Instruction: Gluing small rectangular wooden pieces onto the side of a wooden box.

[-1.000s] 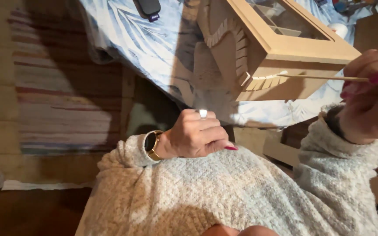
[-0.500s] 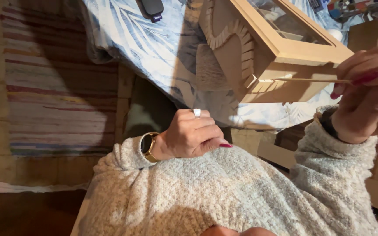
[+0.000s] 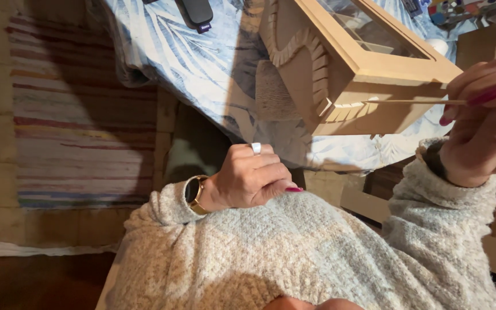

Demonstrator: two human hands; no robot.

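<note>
My right hand (image 3: 483, 120) pinches a thin wooden stick (image 3: 414, 102) at its right end; the stick lies level and its tip touches the lower corner of a light wooden box (image 3: 363, 69) with a clear lid. The box sits tilted on a blue leaf-patterned cloth (image 3: 196, 74) over the table. My left hand (image 3: 251, 178), fingers curled into a loose fist with a ring and a wristwatch, rests on my cream knitted sweater (image 3: 294, 252) below the table edge and holds nothing.
A dark remote (image 3: 196, 11) lies on the cloth at the top. A striped rug (image 3: 70, 132) covers the floor at left. Wooden shelving (image 3: 495, 229) stands at the right, colourful small items (image 3: 466, 11) at top right.
The view has shifted slightly. My right hand has drawn a little left and up with the stick, whose tip stays at the box corner. The left hand stays put.
</note>
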